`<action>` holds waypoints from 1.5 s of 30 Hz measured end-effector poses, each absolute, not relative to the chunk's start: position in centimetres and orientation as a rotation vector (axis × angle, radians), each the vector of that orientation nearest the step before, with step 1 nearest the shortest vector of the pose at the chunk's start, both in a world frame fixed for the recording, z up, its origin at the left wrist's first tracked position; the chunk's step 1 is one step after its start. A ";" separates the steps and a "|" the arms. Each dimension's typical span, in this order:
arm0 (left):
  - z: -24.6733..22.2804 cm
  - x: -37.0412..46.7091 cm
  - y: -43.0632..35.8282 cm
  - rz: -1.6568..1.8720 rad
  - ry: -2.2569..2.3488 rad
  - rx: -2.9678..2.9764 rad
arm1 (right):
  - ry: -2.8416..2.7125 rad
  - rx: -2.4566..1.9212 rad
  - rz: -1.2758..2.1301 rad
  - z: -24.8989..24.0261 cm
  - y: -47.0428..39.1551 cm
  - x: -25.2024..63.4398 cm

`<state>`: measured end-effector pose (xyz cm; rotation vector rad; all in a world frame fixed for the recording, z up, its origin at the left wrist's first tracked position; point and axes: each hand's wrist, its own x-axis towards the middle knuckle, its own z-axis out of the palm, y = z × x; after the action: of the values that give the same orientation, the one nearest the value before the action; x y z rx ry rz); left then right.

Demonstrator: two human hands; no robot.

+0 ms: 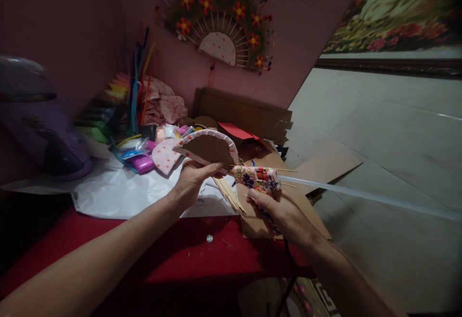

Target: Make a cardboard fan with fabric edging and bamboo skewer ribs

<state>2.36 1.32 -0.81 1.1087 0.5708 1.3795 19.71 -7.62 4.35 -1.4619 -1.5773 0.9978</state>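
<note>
My left hand pinches the lower edge of a brown cardboard half-circle whose curved rim is wrapped in white cloth with red dots. My right hand is wrapped round a glue gun covered in flowered fabric. A long clear glue stick sticks out of the covered tool to the right. Thin wooden sticks show beside the fabric cover. The tool's tip is hidden near the half-circle's right corner. A bundle of wooden sticks lies under my hands.
A dotted cloth half-circle and colourful clay packets lie behind my left hand, on white sheeting. Brown cardboard is at right. A decorated fan hangs behind. A purple container stands left; a dark cord hangs below my right hand.
</note>
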 end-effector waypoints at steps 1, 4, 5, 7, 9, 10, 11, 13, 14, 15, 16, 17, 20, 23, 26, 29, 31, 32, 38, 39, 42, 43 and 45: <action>-0.8 2.4 1.3 1.382 0.569 1.111 | -1.571 -1.468 1.006 4.4 -7.6 19.7; -0.8 2.4 1.4 1.384 0.569 1.113 | -1.559 -1.483 1.027 4.4 -7.6 19.7; -0.8 2.4 1.4 1.384 0.571 1.110 | -1.559 -1.484 1.028 4.3 -7.6 19.8; -0.7 2.4 1.4 1.386 0.572 1.105 | -1.560 -1.482 1.025 4.3 -7.6 19.9; -0.7 2.4 1.3 1.391 0.568 1.101 | -1.554 -1.483 1.024 4.2 -7.6 20.0; -0.6 2.4 1.3 1.392 0.566 1.100 | -1.549 -1.490 1.025 4.1 -7.6 20.0; -0.6 2.4 1.3 1.394 0.565 1.098 | -1.544 -1.499 1.025 4.0 -7.5 20.1; -0.6 2.4 1.3 1.399 0.568 1.093 | -1.534 -1.515 1.027 3.9 -7.5 20.1; -0.6 2.4 1.3 1.400 0.569 1.091 | -1.526 -1.519 1.032 3.8 -7.5 20.2; -0.6 2.4 1.3 1.400 0.569 1.092 | -1.518 -1.521 1.038 3.7 -7.5 20.2; -0.6 2.4 1.3 1.400 0.570 1.092 | -1.510 -1.524 1.045 3.7 -7.6 20.2; -0.6 2.4 1.3 1.400 0.573 1.090 | -1.503 -1.528 1.051 3.6 -7.6 20.3; -0.4 2.4 1.3 1.388 0.586 1.075 | -1.501 -1.550 1.054 3.6 -7.7 20.4; -0.3 2.4 1.2 1.370 0.593 1.053 | -1.496 -1.546 1.037 3.8 -7.9 20.4; -0.3 2.4 1.2 1.362 0.594 1.021 | -1.461 -1.509 1.016 3.9 -8.1 20.2; -0.3 2.4 1.2 1.358 0.576 0.999 | -1.461 -1.496 1.030 4.1 -8.2 20.2; -0.3 2.5 1.2 1.356 0.563 0.996 | -1.474 -1.486 1.045 4.1 -8.1 20.1; -0.3 2.5 1.2 1.356 0.561 0.997 | -1.484 -1.481 1.045 4.1 -8.1 20.1; -0.3 2.5 1.3 1.352 0.554 1.002 | -1.543 -1.494 1.008 4.5 -8.0 20.0; -0.2 2.5 1.2 1.351 0.554 1.004 | -1.546 -1.485 1.004 4.5 -8.0 19.9; -0.2 2.5 1.2 1.349 0.559 1.005 | -1.554 -1.448 0.997 4.8 -8.1 19.8; -0.2 2.5 1.2 1.350 0.559 1.003 | -1.555 -1.440 1.001 4.9 -8.1 19.7; -0.2 2.5 1.2 1.354 0.557 0.999 | -1.553 -1.442 1.020 4.9 -8.1 19.7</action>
<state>2.49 1.19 -0.21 0.9989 0.5565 1.3540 19.69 -8.05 4.90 -1.4416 -1.5533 1.0196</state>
